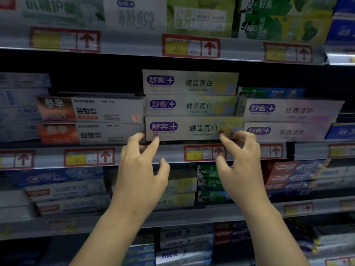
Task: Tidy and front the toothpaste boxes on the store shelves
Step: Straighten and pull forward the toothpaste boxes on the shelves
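**Both grips at the bottom box of the middle stack**

The bottom box, pale with a purple logo at its left end, lies lengthwise at the front edge of the middle shelf, about halfway along it. Two matching boxes lie flat on top of it, making a stack three high.

The left grip reaches up to the box's lower left corner. Its index fingertip touches the front face there, and the other fingers curl at the box's left end. The right grip is at the lower right corner, with its index fingertip on the front face and the remaining fingers bent beside the right end. Both thumbs hang below the box, in front of the shelf rail and apart from the carton. Neither grip is closed round it, and only fingertips make contact.

A red-framed price tag with a yellow panel and an upward arrow sits on the rail between the two grips. Just left of the stack lie two orange-and-white boxes, one on the other. Just to its right are two lilac boxes bearing the same purple logo.

The upper shelf carries white and green cartons above more arrow tags. The lower shelf holds blue, green and red boxes, which are blurred
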A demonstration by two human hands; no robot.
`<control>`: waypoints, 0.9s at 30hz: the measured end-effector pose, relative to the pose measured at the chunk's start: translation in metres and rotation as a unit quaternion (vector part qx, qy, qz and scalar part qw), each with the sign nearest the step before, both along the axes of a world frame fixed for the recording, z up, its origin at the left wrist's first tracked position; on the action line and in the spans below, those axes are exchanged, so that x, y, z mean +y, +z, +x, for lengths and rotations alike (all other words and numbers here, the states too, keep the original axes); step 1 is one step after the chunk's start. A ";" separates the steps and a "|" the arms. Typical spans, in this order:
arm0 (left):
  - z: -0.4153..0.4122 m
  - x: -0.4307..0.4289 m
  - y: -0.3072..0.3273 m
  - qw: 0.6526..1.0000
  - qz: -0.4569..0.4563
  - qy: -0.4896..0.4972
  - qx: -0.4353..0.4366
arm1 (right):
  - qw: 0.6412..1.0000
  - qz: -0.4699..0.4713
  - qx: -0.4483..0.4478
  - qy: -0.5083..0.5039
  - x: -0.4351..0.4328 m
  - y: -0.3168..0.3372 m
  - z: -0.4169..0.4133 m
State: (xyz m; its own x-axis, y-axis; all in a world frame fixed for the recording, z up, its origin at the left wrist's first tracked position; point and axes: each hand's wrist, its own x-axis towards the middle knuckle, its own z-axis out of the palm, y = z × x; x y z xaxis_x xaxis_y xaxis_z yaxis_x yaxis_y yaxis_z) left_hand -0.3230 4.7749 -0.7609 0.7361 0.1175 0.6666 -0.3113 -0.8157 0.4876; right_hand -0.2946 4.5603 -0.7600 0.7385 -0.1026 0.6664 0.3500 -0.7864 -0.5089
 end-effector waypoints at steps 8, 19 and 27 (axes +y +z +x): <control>0.003 -0.001 -0.002 0.988 0.124 0.091 0.009 | 0.992 -0.094 0.007 -0.083 0.007 -0.005 0.001; 0.005 -0.001 -0.007 0.979 0.162 0.120 0.016 | 0.982 -0.139 0.037 -0.124 0.016 -0.006 0.002; 0.005 0.000 -0.006 0.988 0.129 0.089 -0.015 | 0.990 -0.088 0.001 -0.109 0.014 -0.005 0.002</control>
State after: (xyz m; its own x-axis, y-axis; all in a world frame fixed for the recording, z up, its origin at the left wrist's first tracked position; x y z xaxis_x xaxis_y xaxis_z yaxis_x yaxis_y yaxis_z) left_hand -0.3183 4.7746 -0.7666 0.6989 0.0662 0.7122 -0.1634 -0.9546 0.2491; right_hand -0.2924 4.5746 -0.7648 0.7127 -0.1425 0.6869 0.1617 -0.9195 -0.3584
